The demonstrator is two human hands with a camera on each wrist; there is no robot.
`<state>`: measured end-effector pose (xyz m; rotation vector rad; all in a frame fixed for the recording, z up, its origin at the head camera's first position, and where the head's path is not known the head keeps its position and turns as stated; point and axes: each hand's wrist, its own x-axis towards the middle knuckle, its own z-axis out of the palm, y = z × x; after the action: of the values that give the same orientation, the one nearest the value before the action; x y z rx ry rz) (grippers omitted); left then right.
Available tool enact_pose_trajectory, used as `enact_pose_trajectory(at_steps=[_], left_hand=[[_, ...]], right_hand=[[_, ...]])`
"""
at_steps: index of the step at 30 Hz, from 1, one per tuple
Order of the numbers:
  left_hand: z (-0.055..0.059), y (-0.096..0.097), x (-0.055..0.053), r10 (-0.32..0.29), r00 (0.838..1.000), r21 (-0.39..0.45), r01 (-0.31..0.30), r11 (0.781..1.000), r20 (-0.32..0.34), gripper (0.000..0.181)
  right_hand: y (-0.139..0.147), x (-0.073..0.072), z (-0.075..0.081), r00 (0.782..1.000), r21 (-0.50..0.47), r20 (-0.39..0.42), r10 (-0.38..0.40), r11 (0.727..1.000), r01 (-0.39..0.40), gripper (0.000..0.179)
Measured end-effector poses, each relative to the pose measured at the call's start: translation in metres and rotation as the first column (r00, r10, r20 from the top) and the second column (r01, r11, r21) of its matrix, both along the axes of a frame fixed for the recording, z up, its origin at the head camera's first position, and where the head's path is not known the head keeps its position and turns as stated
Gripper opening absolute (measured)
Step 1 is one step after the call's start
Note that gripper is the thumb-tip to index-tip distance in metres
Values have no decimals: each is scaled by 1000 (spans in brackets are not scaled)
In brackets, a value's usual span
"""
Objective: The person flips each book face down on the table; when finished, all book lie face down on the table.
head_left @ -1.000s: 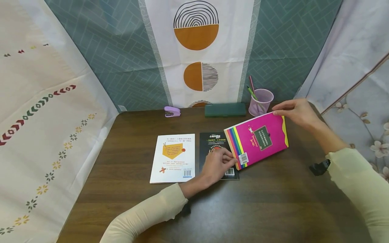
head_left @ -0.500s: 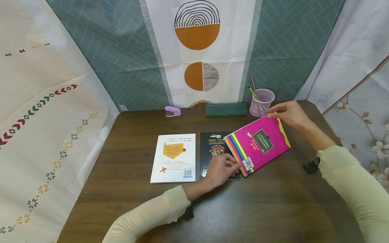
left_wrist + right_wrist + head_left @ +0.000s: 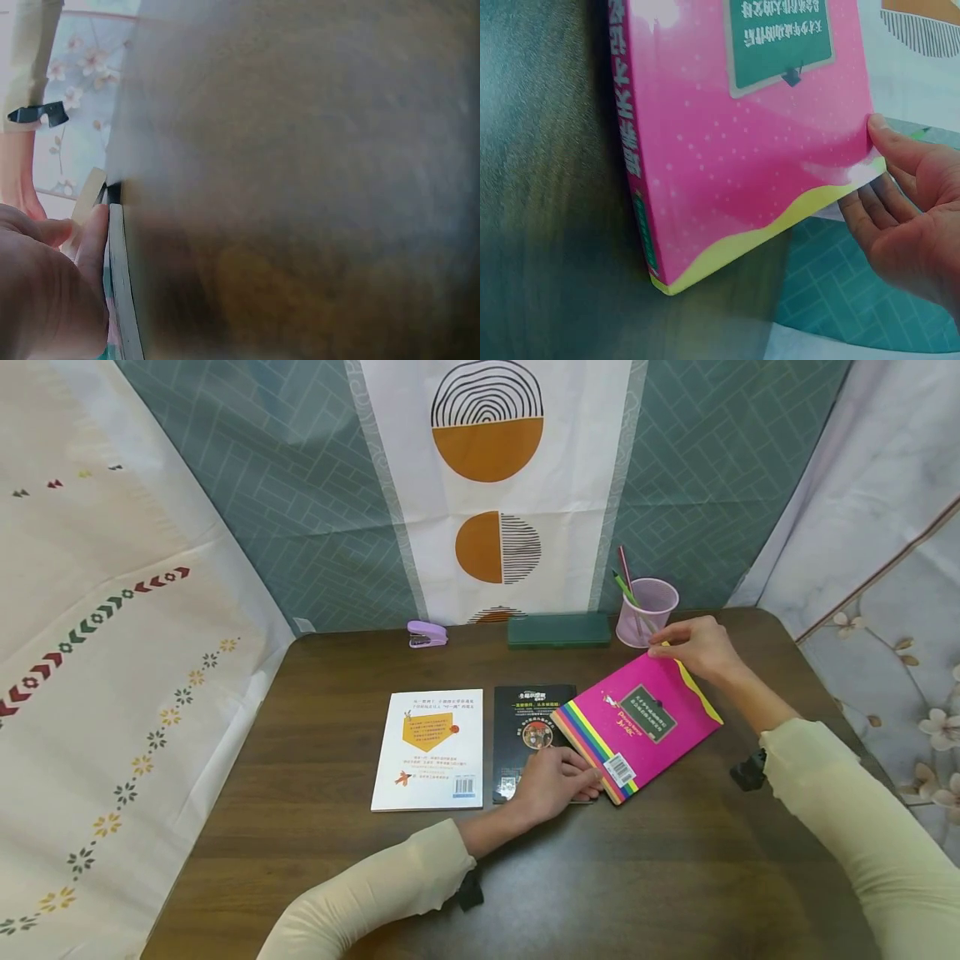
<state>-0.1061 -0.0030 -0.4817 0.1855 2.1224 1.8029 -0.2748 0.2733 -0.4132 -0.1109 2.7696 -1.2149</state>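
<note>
A pink book (image 3: 630, 718) with rainbow stripes and a yellow edge lies turned at an angle, right of a black book (image 3: 534, 714). My right hand (image 3: 697, 647) pinches its upper corner, thumb on the cover and fingers beneath, as the right wrist view shows. At the lower left corner, my left hand (image 3: 551, 785) has its thumb and fingers on the striped end. That hand covers the lower part of the black book. Farther left lies a white book (image 3: 429, 752) with an orange panel. In the left wrist view, the left hand (image 3: 52, 292) is at a book's pale edge.
Along the back of the brown table (image 3: 315, 860) are a purple stapler (image 3: 427, 634), a green pencil case (image 3: 558, 631) and a pink pen cup (image 3: 647, 612) holding pencils. The cup stands close behind the right hand. Fabric hangs behind the table and at both sides.
The pink book has turned clockwise, its striped lower corner coming nearer the front. My right hand has moved left with the upper corner; my left hand has shifted slightly right and toward the front.
</note>
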Motion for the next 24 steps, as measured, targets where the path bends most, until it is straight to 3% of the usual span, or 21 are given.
enact_pose_trajectory(at_steps=[13, 24], left_hand=[[-2, 0, -1, 12, 999, -6, -11, 1000, 41, 13], [3, -3, 1, -32, 997, -15, 33, 999, 67, 15]], right_hand=[[-8, 0, -17, 999, -15, -3, -48, 999, 48, 43], [-10, -6, -28, 1000, 25, -5, -24, 999, 24, 42]])
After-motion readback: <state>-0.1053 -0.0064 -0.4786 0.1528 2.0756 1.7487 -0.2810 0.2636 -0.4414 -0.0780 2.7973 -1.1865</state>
